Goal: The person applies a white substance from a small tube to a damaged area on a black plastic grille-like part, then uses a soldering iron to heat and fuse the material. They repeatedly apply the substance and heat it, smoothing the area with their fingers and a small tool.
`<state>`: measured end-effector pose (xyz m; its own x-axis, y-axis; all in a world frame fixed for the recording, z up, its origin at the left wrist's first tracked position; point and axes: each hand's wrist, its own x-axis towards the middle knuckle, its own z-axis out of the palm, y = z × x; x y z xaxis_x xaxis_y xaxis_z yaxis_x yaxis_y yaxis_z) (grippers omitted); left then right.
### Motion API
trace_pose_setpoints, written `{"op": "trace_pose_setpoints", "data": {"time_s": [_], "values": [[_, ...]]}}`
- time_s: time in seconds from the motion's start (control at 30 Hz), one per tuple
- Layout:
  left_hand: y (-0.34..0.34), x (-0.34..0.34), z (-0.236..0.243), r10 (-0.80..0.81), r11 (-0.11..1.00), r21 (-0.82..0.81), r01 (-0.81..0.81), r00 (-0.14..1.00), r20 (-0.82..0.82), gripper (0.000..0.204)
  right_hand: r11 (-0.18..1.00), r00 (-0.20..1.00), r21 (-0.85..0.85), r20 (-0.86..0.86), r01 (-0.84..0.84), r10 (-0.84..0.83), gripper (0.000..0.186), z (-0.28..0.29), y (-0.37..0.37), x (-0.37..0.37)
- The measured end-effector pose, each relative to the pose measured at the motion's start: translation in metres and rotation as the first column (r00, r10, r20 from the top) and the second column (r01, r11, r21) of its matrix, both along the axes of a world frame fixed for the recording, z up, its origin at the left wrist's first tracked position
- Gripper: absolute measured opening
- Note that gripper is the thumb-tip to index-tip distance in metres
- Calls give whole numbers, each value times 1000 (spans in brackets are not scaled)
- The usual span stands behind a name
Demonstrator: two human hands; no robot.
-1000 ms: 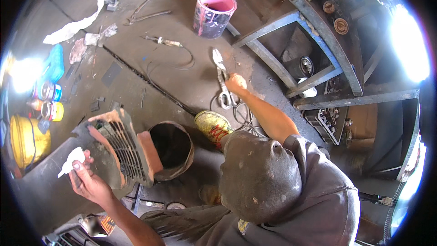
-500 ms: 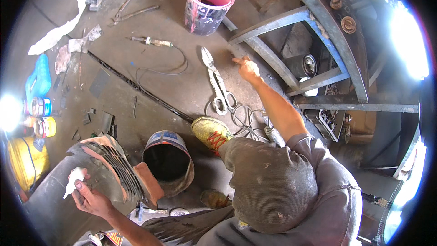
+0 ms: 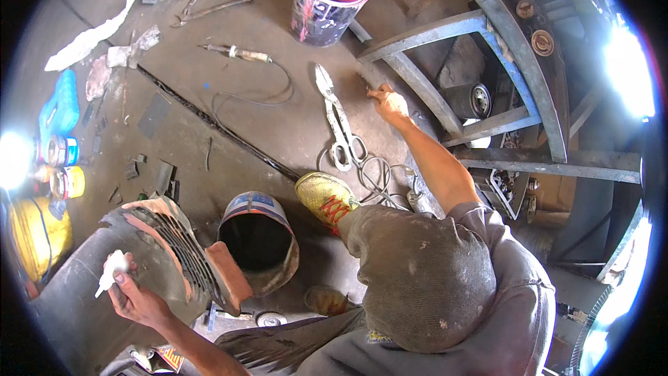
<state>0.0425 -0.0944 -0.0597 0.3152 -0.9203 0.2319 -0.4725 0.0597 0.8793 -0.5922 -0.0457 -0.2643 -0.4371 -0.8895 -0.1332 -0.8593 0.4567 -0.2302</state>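
Observation:
My left hand (image 3: 136,296) holds a small white nozzle bottle (image 3: 111,271) over a dark moulded panel (image 3: 76,310) with a slotted section and pinkish patches. My right hand (image 3: 388,103) is low over the floor beside the metal frame, right of the white-handled snips (image 3: 334,115); its fingers are bent together, and I cannot make out what is at their tips. Left of the snips lies a soldering-iron-like tool (image 3: 247,53) on a cord. Below them are my yellow shoe (image 3: 316,191) and a bucket with a dark inside (image 3: 254,244).
A pink-lined bucket (image 3: 327,14) stands at the back. A steel frame (image 3: 431,31) with clutter under it fills the right. Pliers (image 3: 216,7), a white scrap (image 3: 87,45), a long dark rod (image 3: 209,125), a blue case (image 3: 56,104), cans (image 3: 62,181) and a yellow container (image 3: 42,237) lie leftward.
My right hand has let go of the snips and moved up and right toward the frame. The snips stay on the floor. My left hand has moved slightly down with the bottle.

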Motion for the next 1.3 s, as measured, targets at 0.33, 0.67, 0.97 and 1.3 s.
{"op": "trace_pose_setpoints", "data": {"time_s": [0.33, 0.67, 0.97, 1.3], "values": [[8, -4, 3, -7, 999, -38, 5, 999, -43, 37, 849, 847, 64, 54, 525, -529, 31, -21, -23, 32], [15, -7, 10, 33, 997, -69, -42, 992, -118, 28, 905, 908, 81, -85, 417, -410, 45, -33, -24, -12], [33, 12, 58, 65, 949, -281, -142, 962, -264, 23, 888, 784, -285, 423, -361, 455, 18, 144, -101, 214], [94, 38, 96, 155, 878, -447, -172, 985, -74, 18, 274, 232, -186, 217, -944, 948, 22, 226, -180, 439]]}}
